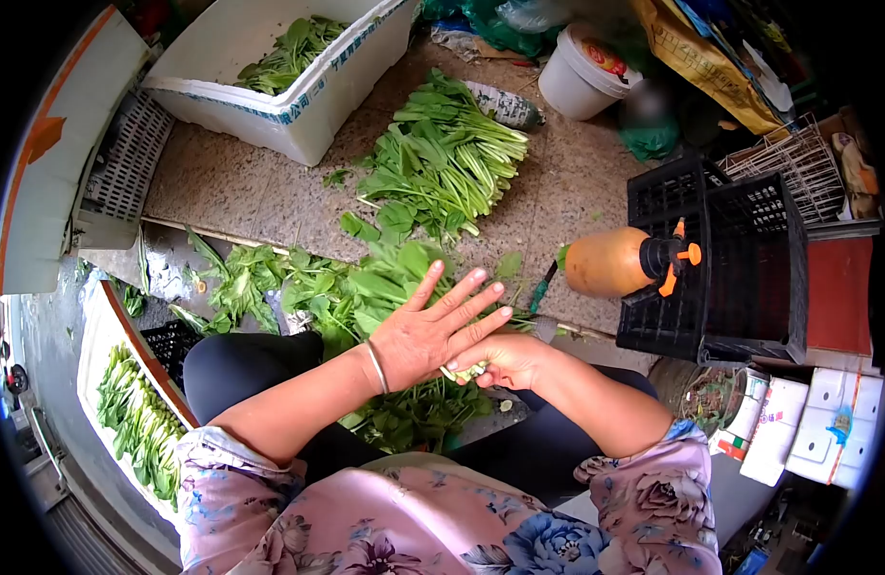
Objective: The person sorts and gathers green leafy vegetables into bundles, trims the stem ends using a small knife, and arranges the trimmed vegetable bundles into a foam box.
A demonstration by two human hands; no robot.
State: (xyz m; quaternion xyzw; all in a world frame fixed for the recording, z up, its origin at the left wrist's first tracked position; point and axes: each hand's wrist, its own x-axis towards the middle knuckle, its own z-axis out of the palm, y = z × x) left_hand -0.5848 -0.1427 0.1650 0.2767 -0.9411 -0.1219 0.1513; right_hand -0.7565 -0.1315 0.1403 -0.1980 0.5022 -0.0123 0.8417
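Observation:
My left hand [425, 333], with a bangle at the wrist, lies spread over a bunch of leafy greens [395, 278], its fingers apart and pointing up and right. My right hand [505, 360] is curled round the pale cut stems of the bunch, just below my left fingers. The leaves of this bunch reach up and left past my left hand. Beyond it, a large pile of greens [442, 153] lies on the stone slab, stems to the right. Loose leaves [256, 283] are strewn to the left, and more lie between my knees.
A white foam box [318, 125] with greens stands at the upper left, another [116, 383] at the lower left. An orange spray bottle [605, 263] lies beside black crates [759, 278] on the right. A white bucket [579, 81] stands at the back.

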